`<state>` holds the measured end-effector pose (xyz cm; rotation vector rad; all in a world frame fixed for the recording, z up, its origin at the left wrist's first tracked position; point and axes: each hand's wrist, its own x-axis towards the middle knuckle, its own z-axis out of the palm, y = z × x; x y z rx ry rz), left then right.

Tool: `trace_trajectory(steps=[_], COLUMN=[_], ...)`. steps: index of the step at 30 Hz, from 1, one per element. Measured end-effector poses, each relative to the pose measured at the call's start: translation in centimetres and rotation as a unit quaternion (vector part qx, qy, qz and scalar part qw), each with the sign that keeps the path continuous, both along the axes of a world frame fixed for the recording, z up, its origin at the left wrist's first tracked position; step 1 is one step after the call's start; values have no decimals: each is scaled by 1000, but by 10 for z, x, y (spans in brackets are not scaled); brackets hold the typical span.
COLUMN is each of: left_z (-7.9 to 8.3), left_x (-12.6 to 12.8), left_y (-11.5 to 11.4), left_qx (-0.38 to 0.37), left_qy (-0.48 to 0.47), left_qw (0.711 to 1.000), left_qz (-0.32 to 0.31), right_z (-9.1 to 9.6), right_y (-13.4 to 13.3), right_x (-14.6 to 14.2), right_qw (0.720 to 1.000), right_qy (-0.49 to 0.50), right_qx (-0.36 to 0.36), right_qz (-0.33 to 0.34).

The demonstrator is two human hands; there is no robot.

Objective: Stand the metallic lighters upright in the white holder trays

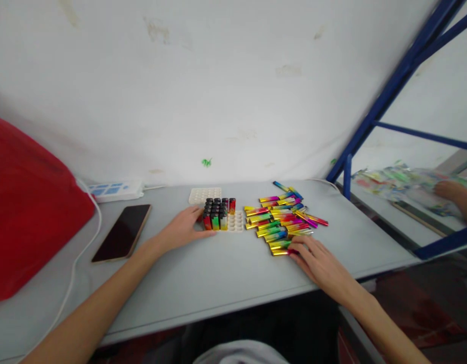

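Note:
Several lighters (216,210) with black tops stand upright in rows in a white tray with round holes (235,222). One red lighter (232,206) stands at the back of the tray's right part, where bare holes show. My left hand (182,228) grips the tray's left end, thumb along the front edge, fingers behind. To the right lies a loose pile of shiny lighters (282,215) in yellow, red, green, blue and purple. At its near edge my right hand (313,255) has its fingertips closed on the end of a yellow-and-red lighter (280,252).
A second white tray (204,195) lies behind, by the wall. On the left are a phone (123,232), a white power strip (118,191), a white cable (76,255) and a red bag (32,212). A blue metal frame (385,101) rises at right; beyond it shows another person's hand (451,192).

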<state>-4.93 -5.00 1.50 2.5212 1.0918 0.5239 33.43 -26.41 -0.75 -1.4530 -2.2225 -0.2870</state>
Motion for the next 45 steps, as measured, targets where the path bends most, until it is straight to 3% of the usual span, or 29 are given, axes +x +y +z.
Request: trace_trajectory(steps=[5,8,14,17,19,21,25,30,33,42,45], left_z=[-5,-5,-3,-5,-6,-6,-5,-6,-8,-6,-6], left_x=[-1,-1,-1,-2,-2,-2,-2,-2,-2,-2,-2], left_y=[2,2,0,0,0,-1,-3,-3,-1,-2,-2], left_qx=[11,23,23,17,20,26,27,18,19,21,18], left_qy=[22,21,14,21,21,18,20,14,6,2,5], left_qw=[1000,1000,1000,1000,1000,999,999,1000,1000,1000,1000], left_qz=[7,4,3,5,7,10,13,9,5,-1,3], right_z=[7,22,56,71,80,87,85,59,49,36,35], right_y=[1,11,71,106,126,143,164,168,164,164,161], right_x=[0,-3,-33,-61,-79,-96,-119,-130,-131,-139,-142], right_qw=[988,948,826,733,678,650,636,627,634,674,672], right_qy=[145,299,553,669,711,720,711,703,688,663,665], right_qx=[-33,-91,-109,-106,-152,-191,-231,-293,-328,-321,-321], right_qz=[-41,-63,-6,65,111,154,191,166,129,52,52])
